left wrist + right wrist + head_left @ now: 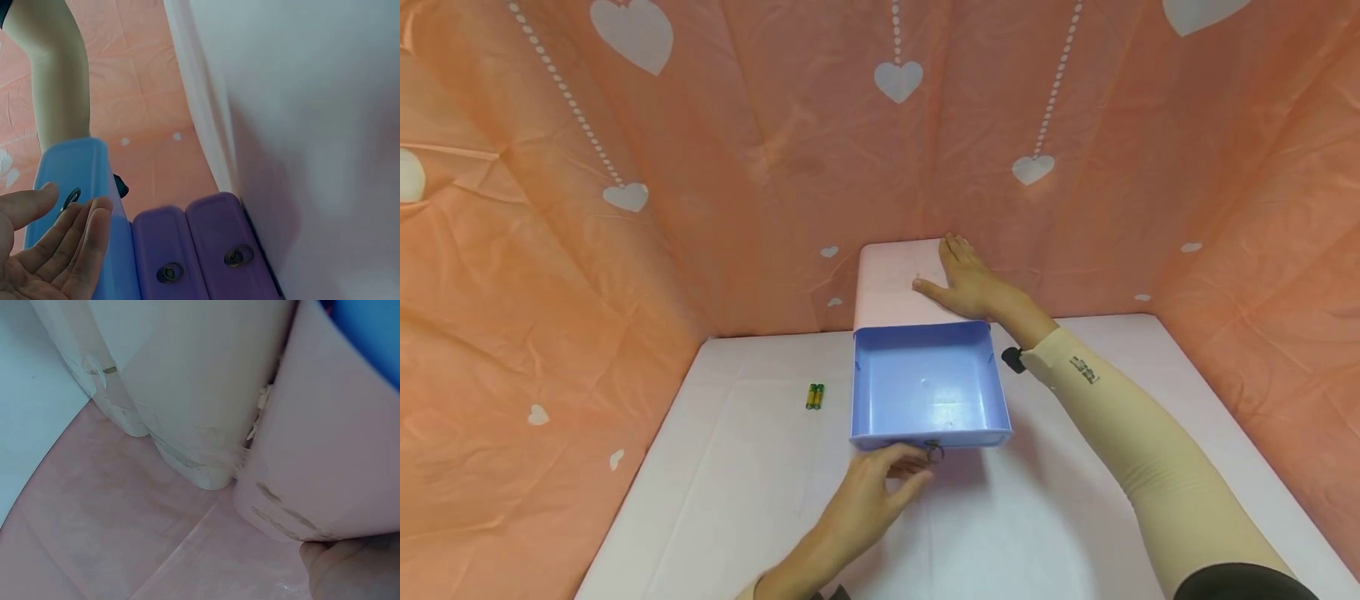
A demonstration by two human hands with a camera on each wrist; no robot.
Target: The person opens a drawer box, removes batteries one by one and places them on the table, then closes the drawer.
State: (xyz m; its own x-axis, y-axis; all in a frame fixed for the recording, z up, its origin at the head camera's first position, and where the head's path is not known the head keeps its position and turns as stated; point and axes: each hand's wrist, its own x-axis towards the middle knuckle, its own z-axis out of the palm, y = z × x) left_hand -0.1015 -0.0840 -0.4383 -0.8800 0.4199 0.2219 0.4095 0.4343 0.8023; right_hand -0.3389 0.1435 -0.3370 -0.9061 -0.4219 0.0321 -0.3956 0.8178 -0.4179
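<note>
A pale pink drawer cabinet (pixel 895 287) stands at the back of the table, with its blue top drawer (pixel 925 387) pulled far out and its bare inside showing. My left hand (pixel 876 492) is at the drawer's front, its fingertips by the metal ring pull (pixel 935 452). In the left wrist view, the thumb and fairly straight fingers lie on either side of that ring, without a grip on it. My right hand (pixel 966 283) rests spread on the cabinet's top, towards the right edge. Part of it shows against the pink casing (pixel 312 437) in the right wrist view.
Two purple drawers (pixel 169 250) with ring pulls sit below the blue one. A pair of green and yellow batteries (pixel 815 396) lies on the white table (pixel 737 467), left of the cabinet. Orange cloth (pixel 760 167) with white hearts hangs behind and at the sides.
</note>
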